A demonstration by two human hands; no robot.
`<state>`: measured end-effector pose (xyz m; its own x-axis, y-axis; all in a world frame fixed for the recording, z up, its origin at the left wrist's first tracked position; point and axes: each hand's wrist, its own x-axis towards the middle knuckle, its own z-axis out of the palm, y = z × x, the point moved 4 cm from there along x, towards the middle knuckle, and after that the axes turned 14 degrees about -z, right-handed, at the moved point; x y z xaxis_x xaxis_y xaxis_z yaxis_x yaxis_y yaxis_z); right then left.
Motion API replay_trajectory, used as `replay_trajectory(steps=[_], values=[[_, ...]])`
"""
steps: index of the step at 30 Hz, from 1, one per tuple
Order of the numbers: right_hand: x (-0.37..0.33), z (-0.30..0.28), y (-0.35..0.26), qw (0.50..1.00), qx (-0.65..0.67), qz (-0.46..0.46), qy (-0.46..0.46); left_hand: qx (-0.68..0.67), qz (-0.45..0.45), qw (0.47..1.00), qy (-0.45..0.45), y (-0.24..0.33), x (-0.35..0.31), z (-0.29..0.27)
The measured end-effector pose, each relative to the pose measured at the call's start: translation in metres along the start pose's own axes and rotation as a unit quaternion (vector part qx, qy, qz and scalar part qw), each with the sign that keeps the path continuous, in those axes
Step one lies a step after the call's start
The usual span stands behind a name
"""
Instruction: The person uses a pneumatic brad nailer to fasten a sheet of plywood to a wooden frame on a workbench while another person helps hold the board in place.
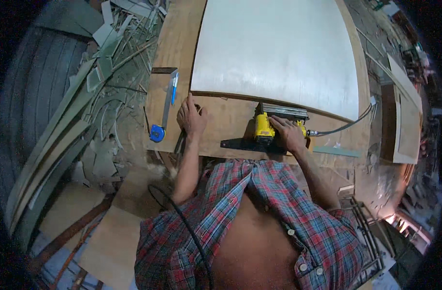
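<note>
A large white-faced panel (276,48) lies on the wooden worktop (177,29). At its near left corner is my left hand (192,117), fingers bent and close together. A dark object shows between thumb and forefinger, and dark handles (181,142) emerge under the wrist; its kind is hidden. My right hand (288,133) wraps the yellow and black nail gun (264,128), which lies along the panel's near edge. A hose (344,126) runs from its right end. In front of the gun lies a dark, flat, saw-like blade (240,144).
Left of my left hand are a metal square (168,104), a blue pen (174,89) and a blue tape measure (157,133). A greenish strip (337,151) lies at the near right edge. Offcuts (119,48) litter the floor; another cable (189,227) crosses my shirt.
</note>
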<state>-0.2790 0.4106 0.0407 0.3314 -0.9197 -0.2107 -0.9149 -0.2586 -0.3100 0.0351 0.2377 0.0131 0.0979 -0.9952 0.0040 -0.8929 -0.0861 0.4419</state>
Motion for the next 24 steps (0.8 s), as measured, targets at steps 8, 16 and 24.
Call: replay_trajectory(steps=[8, 16, 24], values=[[0.004, 0.017, -0.004, 0.999, -0.012, 0.026, 0.03, -0.25, -0.085, 0.958, -0.114, 0.025, 0.006, 0.053], [0.006, 0.026, -0.004, 0.999, -0.027, 0.012, 0.027, -0.234, -0.138, 0.956, -0.113, 0.017, 0.014, 0.058], [0.009, 0.015, -0.012, 0.998, -0.047, -0.014, 0.04, -0.219, -0.164, 0.961, -0.041, 0.017, 0.011, 0.056]])
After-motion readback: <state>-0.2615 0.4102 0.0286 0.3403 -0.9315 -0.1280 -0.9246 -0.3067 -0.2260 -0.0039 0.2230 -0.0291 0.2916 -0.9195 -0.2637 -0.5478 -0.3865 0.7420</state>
